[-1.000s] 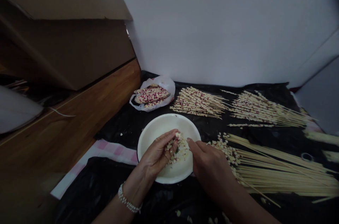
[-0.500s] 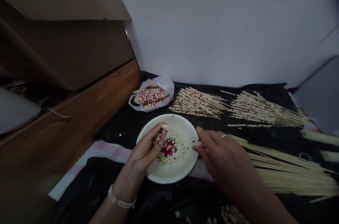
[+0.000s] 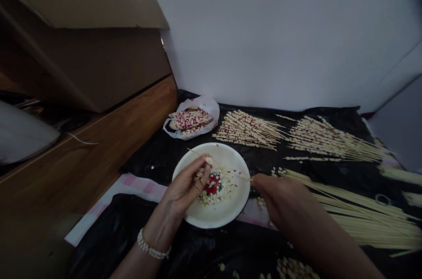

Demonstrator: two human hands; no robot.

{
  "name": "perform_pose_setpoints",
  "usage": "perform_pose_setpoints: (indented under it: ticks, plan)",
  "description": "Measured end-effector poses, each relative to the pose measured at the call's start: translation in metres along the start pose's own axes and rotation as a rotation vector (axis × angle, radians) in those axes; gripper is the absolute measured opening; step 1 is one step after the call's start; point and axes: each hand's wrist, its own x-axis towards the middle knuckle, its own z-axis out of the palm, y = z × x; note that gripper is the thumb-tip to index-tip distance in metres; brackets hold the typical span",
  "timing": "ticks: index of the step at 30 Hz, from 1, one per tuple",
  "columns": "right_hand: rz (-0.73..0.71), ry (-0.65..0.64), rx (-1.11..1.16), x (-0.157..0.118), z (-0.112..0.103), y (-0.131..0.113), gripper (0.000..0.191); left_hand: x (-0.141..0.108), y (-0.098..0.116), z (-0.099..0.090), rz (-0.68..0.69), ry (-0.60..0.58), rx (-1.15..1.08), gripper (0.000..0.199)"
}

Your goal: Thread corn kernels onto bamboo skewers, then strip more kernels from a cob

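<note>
1. The left hand (image 3: 185, 187) is over the plate. Its fingers (image 3: 201, 172) are curled and nearly closed, and they pinch a thin bamboo skewer (image 3: 234, 173) near its pointed end, together with some corn kernels.
2. The right hand (image 3: 275, 197) is at the plate's right edge. Its fingers are bent and closed around the other end of the same skewer, but the exact grip is hard to see.
3. The skewer lies almost level across the plate, between the two hands, and its tip comes out past the left hand.
4. Below it, a heap of loose corn kernels (image 3: 216, 191) sits on a white plate (image 3: 229, 151), with red kernels and a small green bit in the middle.
5. A beaded bracelet (image 3: 152, 244) is around the left wrist.
6. Behind the plate, speckled corn cobs (image 3: 189, 119) lie in a white plastic bag (image 3: 211, 105).
7. To the right, two bundles of kernel-filled skewers (image 3: 247, 129) (image 3: 329, 145) lie above many bare skewers (image 3: 369, 213), all on a black plastic sheet (image 3: 154, 160).
8. A pink checked cloth (image 3: 138, 186) shows under the sheet's edge, beside a wooden board (image 3: 66, 169).
</note>
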Motion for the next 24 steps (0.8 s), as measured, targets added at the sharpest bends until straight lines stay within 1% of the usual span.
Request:
perform_pose_setpoints:
  ticks: [1,2,5,8,11,13,15,17,18,21,22,24]
  plan:
    - [0.0,-0.047,0.001,0.001,0.001,-0.002,0.025,-0.001,-0.006,0.0,-0.022,-0.034,0.042,0.015]
    - [0.016,-0.067,-0.015,0.003,0.002,-0.004,0.025,-0.002,-0.012,0.001,-0.032,-0.053,0.061,0.014]
    - [0.026,-0.065,-0.037,0.006,0.003,-0.002,0.026,-0.004,-0.021,0.003,-0.042,-0.101,0.107,0.012]
    - [0.027,-0.041,-0.104,0.006,-0.001,0.008,0.026,-0.003,-0.013,0.004,-0.026,-0.131,0.137,0.011]
    - [0.09,-0.017,-0.231,0.005,-0.008,0.019,0.025,0.002,0.001,0.002,0.054,-0.091,0.085,0.012]
    - [0.102,0.048,-0.331,0.004,-0.011,0.023,0.022,0.004,0.006,0.0,0.088,-0.06,0.058,0.013]
    - [0.04,0.18,-0.398,0.003,-0.01,0.021,0.02,0.004,0.003,0.0,0.074,-0.057,0.051,0.014]
    - [-0.068,0.306,-0.389,0.003,-0.004,0.014,0.035,0.002,-0.008,0.002,0.036,-0.086,0.055,0.014]
    - [-0.114,0.339,-0.361,0.004,0.001,0.009,0.039,0.0,-0.015,0.004,0.017,-0.103,0.056,0.013]
    - [-0.216,0.318,-0.265,0.007,0.018,-0.003,0.033,-0.006,-0.033,0.01,-0.067,-0.155,0.038,0.012]
    - [-0.237,0.304,-0.25,0.009,0.023,-0.005,0.031,-0.008,-0.036,0.011,-0.09,-0.159,0.028,0.012]
    - [-0.238,0.318,-0.234,0.011,0.03,-0.005,0.03,-0.009,-0.037,0.012,-0.112,-0.171,0.012,0.015]
